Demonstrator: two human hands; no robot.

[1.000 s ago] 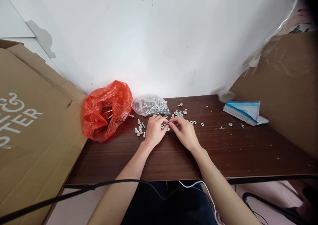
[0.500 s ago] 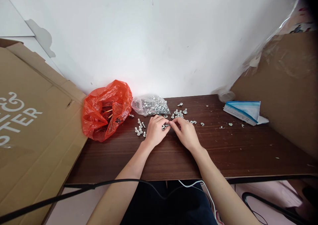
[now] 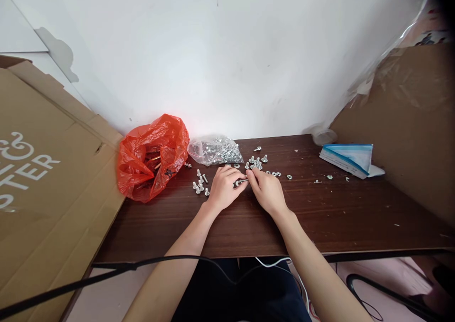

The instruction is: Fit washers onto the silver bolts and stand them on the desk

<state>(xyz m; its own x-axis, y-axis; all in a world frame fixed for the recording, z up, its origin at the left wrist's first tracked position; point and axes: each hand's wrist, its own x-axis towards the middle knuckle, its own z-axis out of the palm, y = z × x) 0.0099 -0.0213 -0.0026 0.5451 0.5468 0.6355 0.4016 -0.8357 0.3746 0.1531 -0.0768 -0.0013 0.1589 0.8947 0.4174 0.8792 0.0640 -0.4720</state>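
In the middle of the table, my left hand [image 3: 224,186] is closed around a small metal bolt [image 3: 243,180], its shank pointing right. A ring-like part, perhaps a washer, shows at the bolt's left end, partly covered by my fingers. My right hand [image 3: 266,188] meets it from the other side, thumb and fingers pinched at the bolt's tip; anything else between those fingertips is hidden. Several loose bolts [image 3: 201,184] stand left of my left hand. Beyond my right hand are several bolts with washers [image 3: 256,162], and flat washers [image 3: 278,174] lie to its right.
A clear bag of metal hardware [image 3: 220,150] lies near the wall, beside an open red plastic bag [image 3: 170,146] with copper-coloured pieces. Cardboard boxes [image 3: 46,179] flank both sides. A blue-and-white packet [image 3: 348,158] rests at right. A black cable [image 3: 156,261] crosses in front.
My right fingertips have shifted slightly right and up, and the bolt has tilted a little between my hands. The loose hardware on the table stays as it was.
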